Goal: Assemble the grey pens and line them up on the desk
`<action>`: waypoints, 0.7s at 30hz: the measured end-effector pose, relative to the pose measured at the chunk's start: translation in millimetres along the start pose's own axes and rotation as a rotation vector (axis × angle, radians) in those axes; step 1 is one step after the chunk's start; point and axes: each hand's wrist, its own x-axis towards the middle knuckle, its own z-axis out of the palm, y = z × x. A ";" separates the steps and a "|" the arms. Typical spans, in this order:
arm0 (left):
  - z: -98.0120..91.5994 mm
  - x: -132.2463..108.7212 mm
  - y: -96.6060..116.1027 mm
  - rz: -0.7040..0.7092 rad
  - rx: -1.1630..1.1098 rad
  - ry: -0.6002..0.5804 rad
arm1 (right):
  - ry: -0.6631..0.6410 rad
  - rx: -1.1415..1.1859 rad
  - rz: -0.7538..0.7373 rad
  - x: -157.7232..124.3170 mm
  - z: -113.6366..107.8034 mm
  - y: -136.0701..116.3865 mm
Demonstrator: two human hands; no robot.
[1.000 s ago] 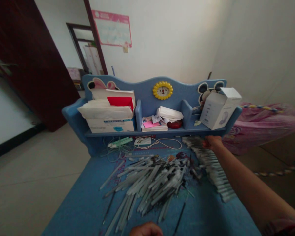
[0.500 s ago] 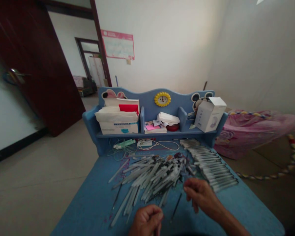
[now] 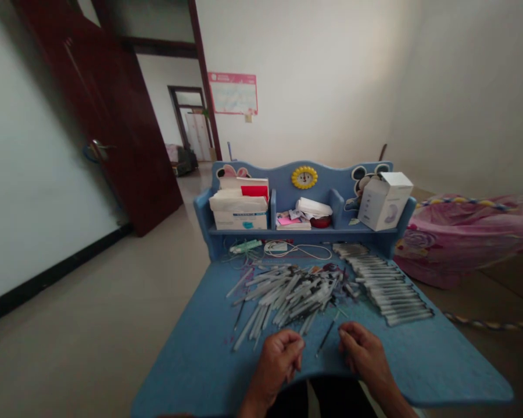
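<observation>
My left hand (image 3: 281,355) and right hand (image 3: 365,352) are curled; whether either grips anything, I cannot tell. Between them lies a thin dark rod (image 3: 326,339); beyond my left, heaped pale tubes (image 3: 283,296); beyond my right, a tube row (image 3: 392,288).

Both hands held low, in front of body, well apart, roughly level. Left hand (image 3: 281,355) turned inward, fingers curled, thumb laid along bent forefinger; wrist (image 3: 256,400) cut off by lower edge of view. Right hand (image 3: 362,348) angled inward toward left, fingers bent, thumb brought near forefinger; bare forearm (image 3: 398,400) slanted in from lower right. Fingertips blurred; whether either grip is fully closed, or anything pinched, cannot be told. Dark-clad legs (image 3: 337,397) partly seen between wrists.
</observation>
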 end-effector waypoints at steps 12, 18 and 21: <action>2.6 -5.9 -7.8 0.044 0.051 0.011 | 0.034 -0.100 0.000 -7.9 -3.9 10.0; 3.9 -8.9 -10.0 0.068 0.044 0.024 | 0.029 -0.157 0.029 -9.3 -5.2 11.2; 4.8 -10.2 -11.5 0.067 0.037 0.045 | 0.018 -0.171 0.021 -9.9 -5.9 13.1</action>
